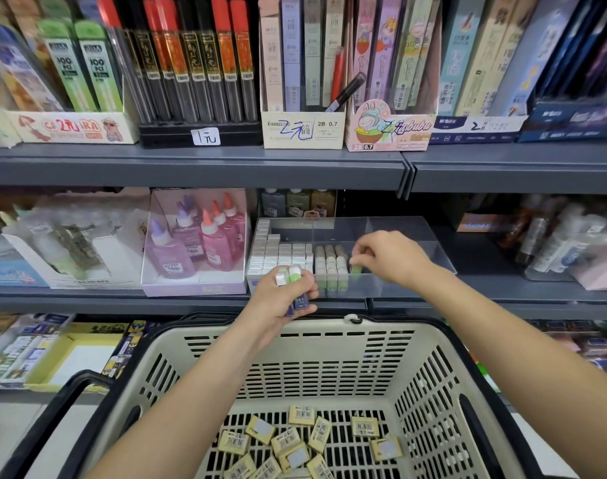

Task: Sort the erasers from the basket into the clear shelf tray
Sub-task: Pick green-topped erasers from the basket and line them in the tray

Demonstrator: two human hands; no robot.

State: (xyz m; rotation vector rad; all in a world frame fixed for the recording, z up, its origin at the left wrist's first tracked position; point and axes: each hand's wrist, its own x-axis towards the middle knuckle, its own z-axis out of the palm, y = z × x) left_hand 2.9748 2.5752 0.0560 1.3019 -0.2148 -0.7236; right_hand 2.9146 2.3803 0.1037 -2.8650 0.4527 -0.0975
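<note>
Head view: right hand [388, 257] setting one eraser [356, 269] in the tray [398, 226]; left hand [281, 299] holding the reserve.
The right fingers pinched a green eraser upright at the open end of the green rows [331, 267], just beside the last one, probably so that it would stand flush with them. The left fingers were curled round a bundle [290, 276] of several more, held near the tray's front edge, apparently to shorten each transfer. Right of the rows the tray lay free up to its clear side wall, which bounded the reach. A white block [278, 254] filled the left part. Yellow erasers [295, 440] lay loose in the basket [295, 340] below the shelf [122, 300].
</note>
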